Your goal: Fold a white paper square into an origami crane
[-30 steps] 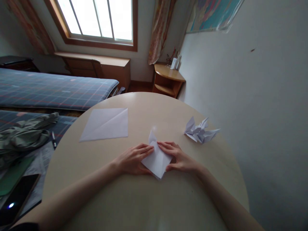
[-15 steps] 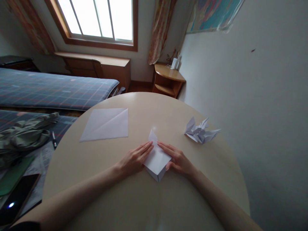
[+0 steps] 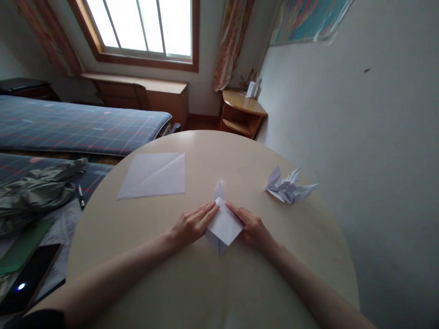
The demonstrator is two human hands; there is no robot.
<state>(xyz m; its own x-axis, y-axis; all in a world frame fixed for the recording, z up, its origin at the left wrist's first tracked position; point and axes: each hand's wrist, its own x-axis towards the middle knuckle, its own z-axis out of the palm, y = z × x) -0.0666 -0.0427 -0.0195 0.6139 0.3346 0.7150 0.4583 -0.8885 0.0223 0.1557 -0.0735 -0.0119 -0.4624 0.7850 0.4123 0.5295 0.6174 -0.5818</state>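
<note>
Paper, folded to a kite shape, lies mid-counter. Left hand and right hand lie flat, fingers together, pressing its side flaps. Since a second ago the flaps have closed tighter; the crease looks nearly set.

1. There is one view only, from a camera worn on the person's head.
2. It looks forward and down over a round table, whose near edge runs out of the bottom of the frame.
3. Both forearms enter from the bottom corners, so the table's middle lies close to the lens.
4. Farther off, the view takes in a bed, a window and the wall on the right.
</note>
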